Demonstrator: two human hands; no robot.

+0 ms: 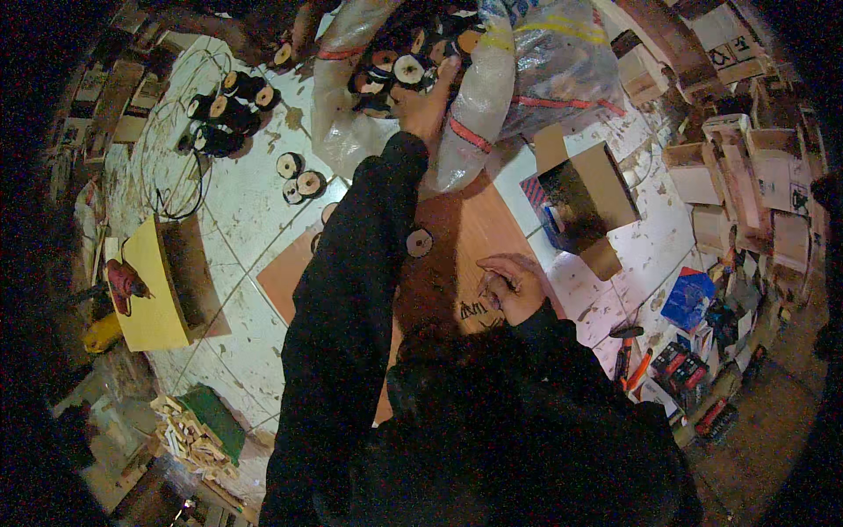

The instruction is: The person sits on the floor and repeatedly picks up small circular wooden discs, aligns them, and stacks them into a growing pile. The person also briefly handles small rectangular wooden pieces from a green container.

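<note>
My left hand (428, 104) reaches far forward into the mouth of a large clear plastic sack (492, 97) full of black spools with pale round ends (408, 68); its fingers touch the spools, and whether they grip one is hidden. My right hand (511, 285) rests loosely curled on a flat brown cardboard sheet (457, 237) on the floor, holding nothing that I can see. One loose spool (419, 242) lies on the cardboard beside my left sleeve.
More spools lie in groups on the white tiled floor (230, 97) (299, 176). An open cardboard box (584, 198) stands right of the sheet. A yellow box (162, 281) with a red tool is left. Stacked boxes line the right; another person's hand (299, 35) is at the top.
</note>
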